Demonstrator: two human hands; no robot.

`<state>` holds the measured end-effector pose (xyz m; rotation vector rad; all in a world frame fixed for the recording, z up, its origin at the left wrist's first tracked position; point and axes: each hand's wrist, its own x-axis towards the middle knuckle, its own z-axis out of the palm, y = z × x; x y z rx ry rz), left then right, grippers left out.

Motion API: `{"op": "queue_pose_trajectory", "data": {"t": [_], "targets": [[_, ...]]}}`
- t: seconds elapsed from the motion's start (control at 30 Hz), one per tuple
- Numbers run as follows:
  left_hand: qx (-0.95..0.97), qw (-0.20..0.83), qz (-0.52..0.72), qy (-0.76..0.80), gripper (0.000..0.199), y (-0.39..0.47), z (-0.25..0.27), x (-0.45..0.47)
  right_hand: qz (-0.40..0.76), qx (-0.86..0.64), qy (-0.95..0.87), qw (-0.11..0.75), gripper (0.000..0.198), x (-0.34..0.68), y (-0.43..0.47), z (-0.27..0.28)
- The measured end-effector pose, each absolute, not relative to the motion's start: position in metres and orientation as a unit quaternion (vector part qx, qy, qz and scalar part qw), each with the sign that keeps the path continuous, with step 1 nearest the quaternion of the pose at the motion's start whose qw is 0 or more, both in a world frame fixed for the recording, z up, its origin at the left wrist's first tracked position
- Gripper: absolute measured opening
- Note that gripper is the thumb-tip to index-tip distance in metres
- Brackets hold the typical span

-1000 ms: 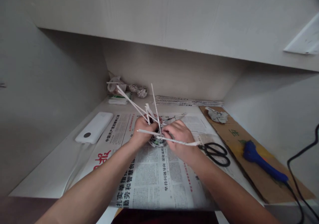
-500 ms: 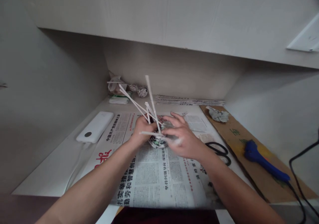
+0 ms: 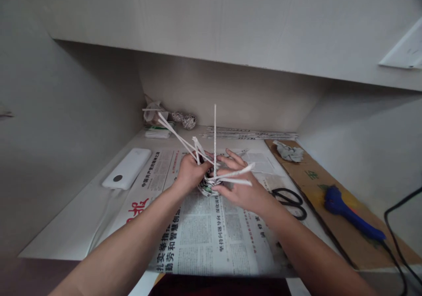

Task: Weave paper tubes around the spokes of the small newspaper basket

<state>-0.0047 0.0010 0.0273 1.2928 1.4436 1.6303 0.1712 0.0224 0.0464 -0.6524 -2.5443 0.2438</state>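
A small round piece woven from rolled newspaper strips [image 3: 207, 188] is held between my hands above the spread newspaper [image 3: 211, 230]. Several pale paper sticks [image 3: 215, 133] stick out of it: one stands upright, some lean to the left, and two point right across my right hand. My left hand [image 3: 190, 173] is closed round the woven piece's left side, thumb at its rim. My right hand [image 3: 242, 186] grips its right side with thumb and index finger, while other fingers stretch away. The inside of the weave is partly hidden by the fingers.
Black-handled scissors [image 3: 290, 203] lie right of my right hand. A blue glue gun [image 3: 349, 214] and crumpled paper [image 3: 288, 151] rest on a cardboard strip [image 3: 313, 173]. Rolled paper sticks [image 3: 253, 133] lie at the back. On the left is a white power bank [image 3: 127, 168] with a cable.
One paper stick that leaned left now stands upright. Two sticks now extend right over my right hand, where one pointed left before. My left hand has stayed on the woven piece.
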Motion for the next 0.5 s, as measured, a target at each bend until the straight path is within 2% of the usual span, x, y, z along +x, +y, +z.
{"op": "queue_pose_trajectory", "data": {"t": [0.1,0.33,0.5], "targets": [[0.493,0.299,0.608,0.546,0.011,0.0016,0.0257,-0.0056,0.077,-0.216,-0.93,0.287,0.025,0.175,0.0224,0.0458],[0.482,0.316,0.613,0.54,0.011,0.001,0.0275,-0.0052,0.009,-0.208,-0.925,0.318,0.03,0.1719,0.0194,0.0493],[0.481,0.328,0.614,0.533,0.013,0.001,0.0263,-0.0054,0.013,-0.204,-0.926,0.316,0.02,0.1721,0.0221,0.0455]]}}
